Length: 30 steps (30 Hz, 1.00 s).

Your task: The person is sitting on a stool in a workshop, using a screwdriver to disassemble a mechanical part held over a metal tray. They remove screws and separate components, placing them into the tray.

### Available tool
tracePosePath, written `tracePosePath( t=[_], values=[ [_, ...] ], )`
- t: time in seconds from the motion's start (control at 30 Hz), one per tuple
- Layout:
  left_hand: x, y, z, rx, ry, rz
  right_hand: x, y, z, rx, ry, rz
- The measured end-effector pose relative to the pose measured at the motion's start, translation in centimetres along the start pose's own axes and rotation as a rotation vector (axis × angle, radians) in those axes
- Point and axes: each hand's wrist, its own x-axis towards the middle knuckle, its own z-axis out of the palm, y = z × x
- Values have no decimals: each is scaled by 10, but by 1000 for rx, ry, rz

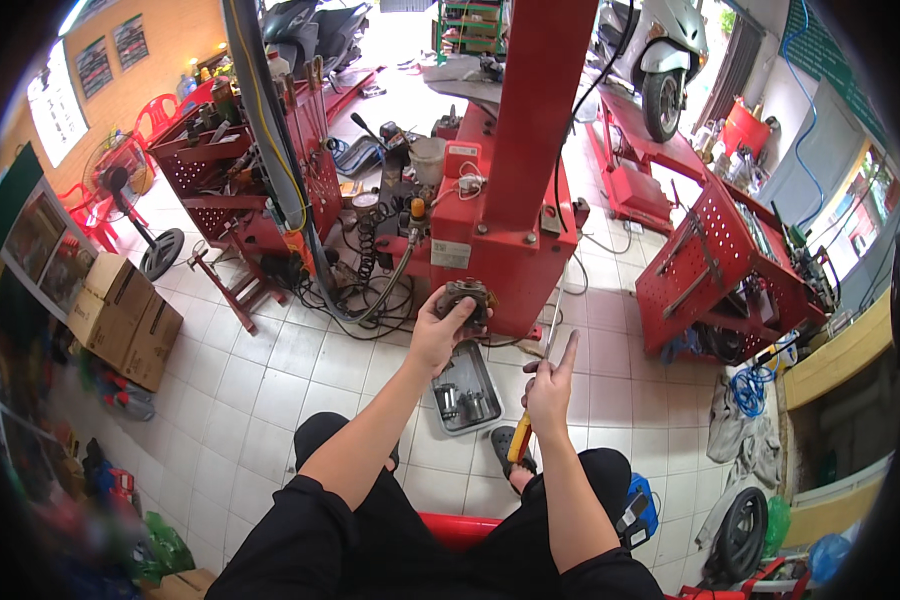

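My left hand grips a dark, greasy metal part, roundish and palm-sized, with the thumb across its face. Its exact kind I cannot make out. In my right hand is a long screwdriver; its yellow handle sticks out below the fist and its thin shaft points up and away. The index finger is stretched along the shaft, while the other fingers wrap the tool. The screwdriver and the metal part are apart. Below my hands a grey metal tray lies on the floor with several shiny metal parts in it.
A red machine with a post stands just ahead, hoses and cables at its left. Red tool carts flank both sides. Cardboard boxes are at left. A blue case and a black tyre lie at right.
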Motion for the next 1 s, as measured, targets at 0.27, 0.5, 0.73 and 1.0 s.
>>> tracePosePath(
  t=[0.27, 0.5, 0.73, 1.0],
  values=[
    [12, 18, -23, -148, 68, 48, -9, -77, 6, 497, -337, -1],
    [10, 19, -23, -193, 98, 48, 7, -71, 12, 343, -332, -170],
    [11, 19, -29, -202, 103, 46, 12, -37, -13, -649, 16, -1085],
    [7, 12, -17, -213, 125, 6, 30, -49, -21, -357, 182, -849]
  ],
)
